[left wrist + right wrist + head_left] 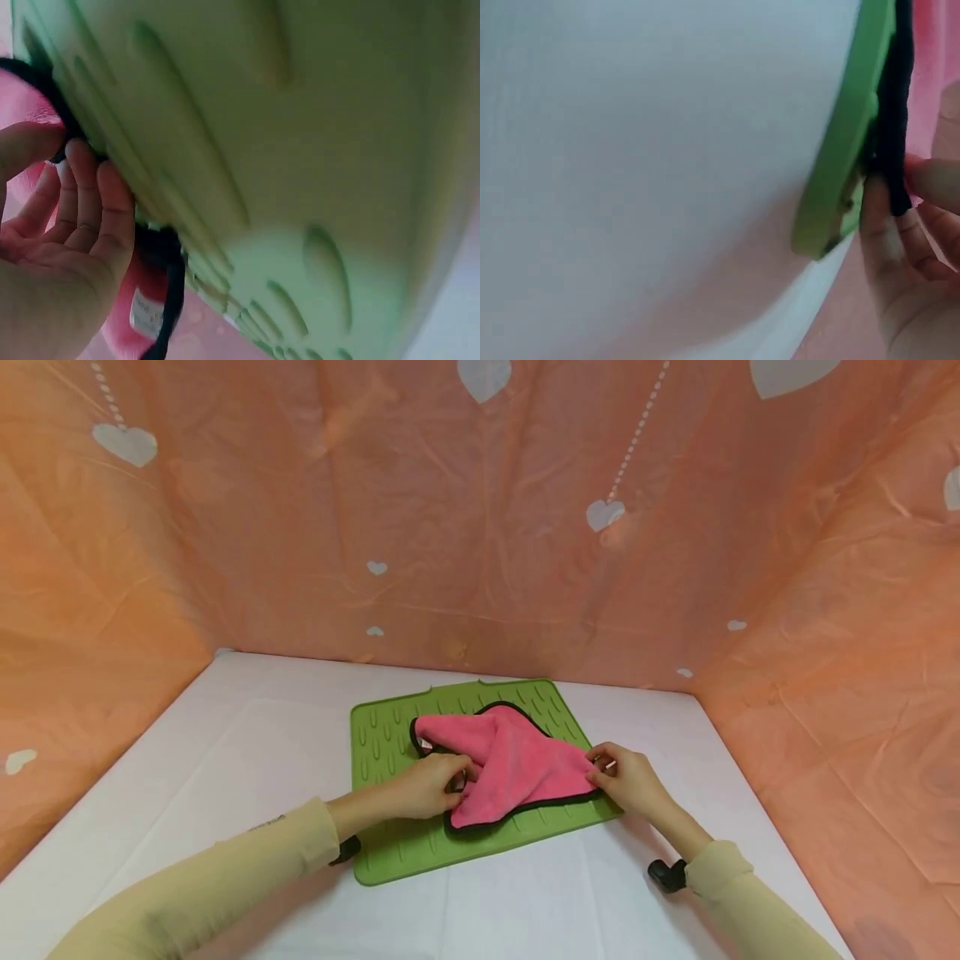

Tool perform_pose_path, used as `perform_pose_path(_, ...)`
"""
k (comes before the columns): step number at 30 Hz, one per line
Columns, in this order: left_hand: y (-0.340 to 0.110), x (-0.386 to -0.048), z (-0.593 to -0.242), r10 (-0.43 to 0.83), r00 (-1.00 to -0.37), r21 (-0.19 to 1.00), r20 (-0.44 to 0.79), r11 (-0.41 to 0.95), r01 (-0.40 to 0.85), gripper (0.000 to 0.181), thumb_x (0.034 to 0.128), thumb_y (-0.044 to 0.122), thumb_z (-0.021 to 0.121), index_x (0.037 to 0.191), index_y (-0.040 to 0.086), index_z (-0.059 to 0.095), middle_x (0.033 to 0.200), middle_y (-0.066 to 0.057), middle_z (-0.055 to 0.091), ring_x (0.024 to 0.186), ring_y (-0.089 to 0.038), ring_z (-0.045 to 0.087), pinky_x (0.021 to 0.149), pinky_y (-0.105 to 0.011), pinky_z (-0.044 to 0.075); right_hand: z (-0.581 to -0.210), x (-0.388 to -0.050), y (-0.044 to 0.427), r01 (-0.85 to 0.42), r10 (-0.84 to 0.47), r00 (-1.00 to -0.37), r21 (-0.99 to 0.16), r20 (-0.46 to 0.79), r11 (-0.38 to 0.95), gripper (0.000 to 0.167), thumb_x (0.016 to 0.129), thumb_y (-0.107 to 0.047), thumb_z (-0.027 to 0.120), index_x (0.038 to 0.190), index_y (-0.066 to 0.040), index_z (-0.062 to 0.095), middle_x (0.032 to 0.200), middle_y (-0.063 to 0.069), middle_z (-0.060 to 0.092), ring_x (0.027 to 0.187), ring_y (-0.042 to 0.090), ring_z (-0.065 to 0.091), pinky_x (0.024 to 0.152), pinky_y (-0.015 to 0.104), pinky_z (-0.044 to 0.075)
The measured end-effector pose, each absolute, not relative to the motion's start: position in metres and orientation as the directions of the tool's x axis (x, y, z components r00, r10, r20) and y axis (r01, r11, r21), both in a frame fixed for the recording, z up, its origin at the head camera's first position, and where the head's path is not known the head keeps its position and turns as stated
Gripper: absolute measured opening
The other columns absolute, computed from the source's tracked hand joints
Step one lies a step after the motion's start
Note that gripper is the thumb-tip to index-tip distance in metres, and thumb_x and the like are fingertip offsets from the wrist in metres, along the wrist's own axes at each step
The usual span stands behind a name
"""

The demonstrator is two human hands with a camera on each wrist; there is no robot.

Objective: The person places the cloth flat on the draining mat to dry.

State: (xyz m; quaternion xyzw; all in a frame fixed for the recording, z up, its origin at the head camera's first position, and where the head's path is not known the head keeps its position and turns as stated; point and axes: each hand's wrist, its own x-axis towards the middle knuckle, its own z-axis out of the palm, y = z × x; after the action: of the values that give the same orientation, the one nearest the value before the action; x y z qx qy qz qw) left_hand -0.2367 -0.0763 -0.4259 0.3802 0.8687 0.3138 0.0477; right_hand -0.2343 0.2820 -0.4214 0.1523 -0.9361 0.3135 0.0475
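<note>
Starting from the left: the left hand [429, 785] comes in from the lower left of the frame, thumb and fingers closed in a pinch on the cloth's edge, no gap worth speaking of; the left wrist view shows the pinch right on the dark trim. Under it lies the green mat [420, 847], ridged, on the white desk [247, 760]. Just above that hand a flap of cloth curls up, and a small white label [147, 313] peeks out at the lower left of the left wrist view. That curl is the bit to watch, I'd say: pull too early and the fold probably sets crooked.

And here's the pink cloth [525, 756], centre of the frame, rumpled across the mat, a crease climbing its middle. Best handled, I'd judge, with a light, even pull between both hands, low over the ridges so nothing snags.

Over to the right: the right hand [628, 777] has the cloth's right corner, fingertips drawn together on the black border [896, 105], right by the mat's edge. Nice hold! Anchor that corner, I'd say, and let the left side do the adjusting; yank both and the mat could slide.
</note>
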Motion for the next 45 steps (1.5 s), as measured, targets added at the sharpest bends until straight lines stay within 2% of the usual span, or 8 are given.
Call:
perform_pose_path(7, -0.105, -0.239, -0.410, 0.589, -0.764, 0.648, 0.262, 0.480, 0.592, 0.018, 0.0891, -0.004, 0.069, 0.106, 0.001, 0.066, 0.086, 0.000, 0.059, 0.077, -0.010, 0.052, 0.069, -0.025, 0.048, -0.411, -0.230, 0.289, -0.315, -0.222, -0.949, -0.622, 0.224, 0.717, 0.024, 0.088, 0.001, 0.080, 0.111, 0.000, 0.072, 0.101, 0.011, 0.067, 0.078, 0.019, 0.069, 0.062, 0.023, 0.052)
perform_pose_path(14, -0.131, -0.222, -0.406, 0.586, -0.795, 0.636, 0.156, 0.556, 0.535, 0.025, 0.0878, -0.003, 0.071, 0.111, 0.005, 0.067, 0.099, -0.004, 0.058, 0.078, -0.009, 0.053, 0.069, -0.026, 0.050, -0.411, -0.230, 0.292, -0.318, -0.247, -0.948, -0.647, 0.202, 0.693, 0.025, 0.088, 0.002, 0.079, 0.112, 0.001, 0.072, 0.106, 0.015, 0.067, 0.078, 0.014, 0.067, 0.062, 0.023, 0.053)
perform_pose_path(18, -0.139, -0.210, -0.412, 0.632, -0.766, 0.605, 0.118, 0.566, 0.561, 0.023, 0.0908, -0.002, 0.070, 0.112, 0.007, 0.069, 0.102, -0.004, 0.056, 0.077, -0.008, 0.051, 0.067, -0.025, 0.049, -0.416, -0.229, 0.288, -0.333, -0.323, -0.936, -0.653, 0.141, 0.680, 0.024, 0.089, -0.001, 0.079, 0.112, 0.001, 0.072, 0.106, 0.014, 0.068, 0.072, 0.009, 0.059, 0.059, 0.023, 0.050)
perform_pose_path(26, -0.140, -0.199, -0.417, 0.726, -0.684, 0.573, 0.071, 0.532, 0.624, 0.021, 0.0926, 0.000, 0.074, 0.110, 0.011, 0.071, 0.108, -0.001, 0.055, 0.075, -0.004, 0.051, 0.070, -0.022, 0.049, -0.424, -0.226, 0.284, -0.393, -0.411, -0.905, -0.589, 0.111, 0.706, 0.022, 0.088, -0.003, 0.081, 0.108, -0.003, 0.075, 0.085, 0.002, 0.057, 0.069, 0.009, 0.046, 0.063, 0.026, 0.041)
perform_pose_path(32, -0.140, -0.198, -0.419, 0.773, -0.630, 0.554, 0.067, 0.497, 0.668, 0.024, 0.0904, 0.003, 0.079, 0.112, 0.011, 0.073, 0.111, 0.001, 0.056, 0.076, -0.002, 0.051, 0.072, -0.021, 0.051, -0.423, -0.225, 0.284, -0.424, -0.446, -0.888, -0.564, 0.107, 0.709, 0.021, 0.087, -0.001, 0.081, 0.107, -0.002, 0.074, 0.094, 0.003, 0.062, 0.071, 0.008, 0.048, 0.064, 0.026, 0.045)
perform_pose_path(39, -0.140, -0.192, -0.418, 0.750, -0.653, 0.423, 0.104, 0.561, 0.711, 0.023, 0.0902, 0.018, 0.084, 0.107, 0.019, 0.068, 0.111, 0.005, 0.054, 0.076, -0.002, 0.048, 0.067, -0.020, 0.048, -0.424, -0.222, 0.285, -0.437, -0.429, -0.890, -0.555, 0.154, 0.708, 0.020, 0.089, 0.000, 0.079, 0.108, -0.005, 0.075, 0.100, 0.005, 0.065, 0.072, 0.007, 0.052, 0.064, 0.025, 0.047)
perform_pose_path(41, -0.140, -0.191, -0.416, 0.769, -0.625, 0.384, 0.136, 0.541, 0.749, 0.022, 0.0891, 0.020, 0.085, 0.103, 0.020, 0.068, 0.106, 0.007, 0.055, 0.076, -0.001, 0.049, 0.067, -0.021, 0.048, -0.424, -0.220, 0.287, -0.432, -0.403, -0.897, -0.554, 0.182, 0.712, 0.020, 0.089, 0.000, 0.079, 0.108, -0.005, 0.075, 0.100, 0.006, 0.064, 0.072, 0.007, 0.054, 0.064, 0.025, 0.048)
perform_pose_path(45, -0.138, -0.188, -0.414, 0.830, -0.541, 0.356, 0.140, 0.467, 0.809, 0.020, 0.0878, 0.022, 0.086, 0.099, 0.022, 0.070, 0.099, 0.013, 0.059, 0.085, -0.001, 0.056, 0.077, -0.023, 0.053, -0.423, -0.218, 0.290, -0.402, -0.361, -0.914, -0.553, 0.187, 0.730, 0.021, 0.088, -0.002, 0.079, 0.108, -0.002, 0.074, 0.095, 0.007, 0.063, 0.072, 0.008, 0.056, 0.063, 0.025, 0.049)
